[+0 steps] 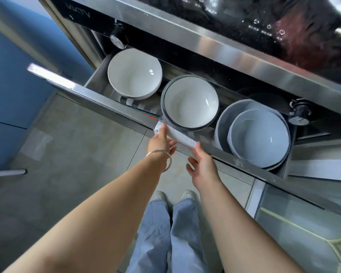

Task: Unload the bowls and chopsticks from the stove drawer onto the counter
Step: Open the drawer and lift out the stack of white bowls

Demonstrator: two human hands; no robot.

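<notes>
Inside drawer (98,99): three bowl stacks (191,103).

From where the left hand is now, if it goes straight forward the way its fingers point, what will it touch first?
Most likely the middle bowl. The left hand already holds the white handle on the drawer front, and that bowl's dark rim lies just beyond. Depth is unclear here.
</notes>
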